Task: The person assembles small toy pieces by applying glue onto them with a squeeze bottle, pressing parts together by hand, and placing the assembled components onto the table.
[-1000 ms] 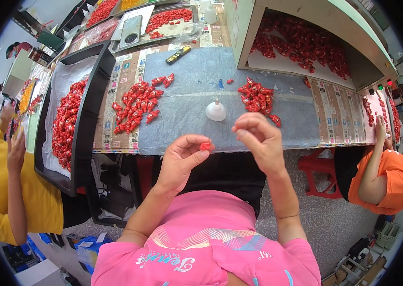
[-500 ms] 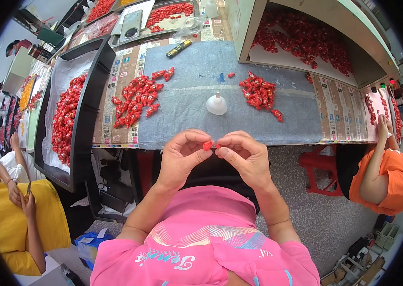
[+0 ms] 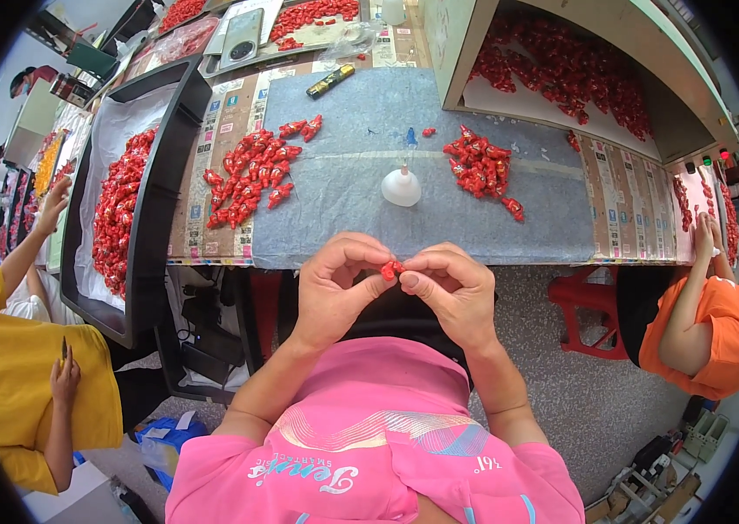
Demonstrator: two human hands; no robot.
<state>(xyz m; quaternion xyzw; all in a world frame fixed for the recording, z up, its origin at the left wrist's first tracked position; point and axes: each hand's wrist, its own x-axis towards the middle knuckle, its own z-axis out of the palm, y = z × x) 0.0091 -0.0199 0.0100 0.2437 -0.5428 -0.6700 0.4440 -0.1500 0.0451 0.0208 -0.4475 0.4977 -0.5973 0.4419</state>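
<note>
Just in front of the table's near edge, my left hand (image 3: 334, 284) and my right hand (image 3: 455, 290) meet fingertip to fingertip. Pinched between them is a small red figurine piece (image 3: 390, 271); the fingertips cover part of it. Beyond the hands, a white squeeze bottle with a thin needle tip (image 3: 401, 187) stands on the blue-grey work mat (image 3: 343, 223). Left of the bottle lies a loose pile of red figurine pieces (image 3: 251, 175), and to its right a smaller pile of similar pieces (image 3: 480, 166). One tiny red piece (image 3: 428, 132) lies alone behind the bottle.
A black tray (image 3: 179, 131) of red pieces flanks the mat at left. A box-like cabinet (image 3: 439, 52) holding more stands back right. A black-and-gold tube (image 3: 331, 81) and a phone (image 3: 242, 38) lie behind. Co-workers in yellow (image 3: 37, 367) and orange (image 3: 701, 336) sit either side.
The red piece between my fingertips has turned and shows more of its body. My hands stay nearly in place. At left, the co-worker in yellow has raised one arm toward the tray.
</note>
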